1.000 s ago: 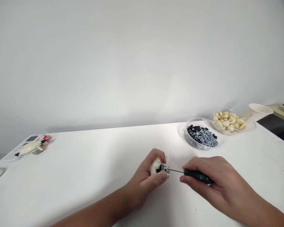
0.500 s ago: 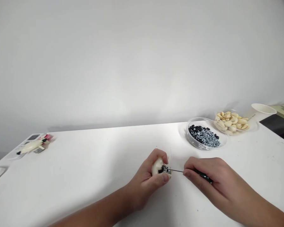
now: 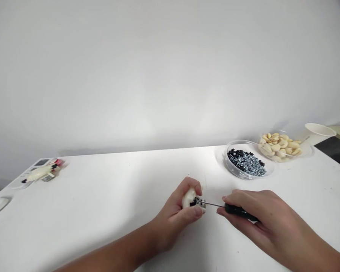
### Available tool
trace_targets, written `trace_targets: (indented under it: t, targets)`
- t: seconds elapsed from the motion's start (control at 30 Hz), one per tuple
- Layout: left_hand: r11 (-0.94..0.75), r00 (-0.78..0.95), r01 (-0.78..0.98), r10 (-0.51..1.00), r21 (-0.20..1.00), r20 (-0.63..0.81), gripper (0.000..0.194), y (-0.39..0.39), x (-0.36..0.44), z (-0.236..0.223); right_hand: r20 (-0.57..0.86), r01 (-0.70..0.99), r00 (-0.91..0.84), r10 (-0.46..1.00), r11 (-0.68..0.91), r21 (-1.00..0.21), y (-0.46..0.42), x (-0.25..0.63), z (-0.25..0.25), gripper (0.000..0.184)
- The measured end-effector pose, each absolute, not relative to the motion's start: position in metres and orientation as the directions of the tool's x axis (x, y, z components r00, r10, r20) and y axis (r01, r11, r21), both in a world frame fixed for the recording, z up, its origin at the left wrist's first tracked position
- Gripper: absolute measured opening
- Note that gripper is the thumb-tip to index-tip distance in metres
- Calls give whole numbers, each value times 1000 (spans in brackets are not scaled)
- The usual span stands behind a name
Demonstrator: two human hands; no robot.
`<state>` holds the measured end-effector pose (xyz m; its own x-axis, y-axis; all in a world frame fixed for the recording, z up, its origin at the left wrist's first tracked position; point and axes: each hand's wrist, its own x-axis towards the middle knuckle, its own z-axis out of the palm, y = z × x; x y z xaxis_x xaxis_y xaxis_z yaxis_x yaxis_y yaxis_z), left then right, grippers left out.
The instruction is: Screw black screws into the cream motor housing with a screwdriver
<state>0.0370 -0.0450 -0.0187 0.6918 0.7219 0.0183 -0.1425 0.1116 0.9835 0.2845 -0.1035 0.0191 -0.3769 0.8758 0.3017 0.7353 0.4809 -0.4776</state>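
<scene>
My left hand (image 3: 178, 211) is closed around a small cream plastic part (image 3: 188, 198) with a black and metal fitting on its right side, resting on the white table (image 3: 107, 196). My right hand (image 3: 255, 215) grips a screwdriver with a dark green handle (image 3: 238, 210). Its thin metal shaft points left, and the tip sits at the fitting on the part. The two hands are a short gap apart.
A clear dish of silver screws and black pieces (image 3: 247, 163) stands at the back right, with a dish of cream plastic parts (image 3: 282, 146) behind it and a white paper cup (image 3: 319, 131) further right. A tray with a cream assembled piece (image 3: 38, 173) lies at the far left.
My right hand has rolled the screwdriver handle in its fingers, hiding then showing more of it. The view has shifted slightly. The left hand keeps its hold.
</scene>
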Motion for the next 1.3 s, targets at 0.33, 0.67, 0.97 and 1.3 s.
trace_targets:
  t: [0.33, 0.67, 0.97, 1.3]
  targets:
    - [119, 698, -147, 715, 982, 18, 34, -45, 37, -19, 359, 678, -395, 845, 532, -507, -100, 281, 18, 8]
    - [127, 694, -155, 719, 980, 17, 36, -44, 36, -19, 334, 649, -377, 864, 504, -570, -100, 280, 15, 11]
    - [118, 705, -151, 709, 981, 24, 35, -44, 36, -20, 331, 664, -354, 875, 485, -570, -101, 281, 11, 7]
    - [108, 705, -155, 708, 982, 34, 33, -46, 36, -20, 260, 735, -331, 907, 420, -532, -105, 280, 10, 16]
